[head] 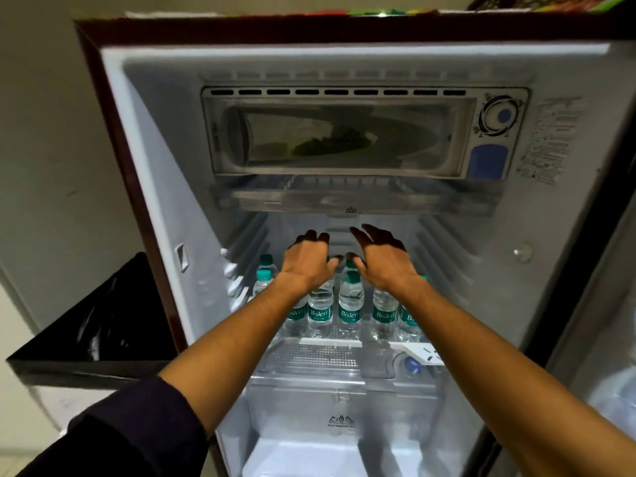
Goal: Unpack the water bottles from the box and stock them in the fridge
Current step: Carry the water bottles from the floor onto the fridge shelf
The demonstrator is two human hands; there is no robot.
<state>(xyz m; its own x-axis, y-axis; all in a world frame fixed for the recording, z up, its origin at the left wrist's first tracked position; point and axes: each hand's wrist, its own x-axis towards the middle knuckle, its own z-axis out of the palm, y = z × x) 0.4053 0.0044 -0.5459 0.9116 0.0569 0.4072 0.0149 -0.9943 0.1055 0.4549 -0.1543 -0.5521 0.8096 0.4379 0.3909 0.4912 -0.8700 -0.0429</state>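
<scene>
Inside fridge (144,173), above water bottles (349,304): L hand (308,261) & R hand (382,259) spread open, gripping nothing.

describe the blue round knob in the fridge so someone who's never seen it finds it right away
Start at the open white fridge and look to the clear freezer compartment door at the top. Just right of it sits the round white dial with a blue centre, above a blue rounded rectangular button. It is the only circular control there.
</scene>
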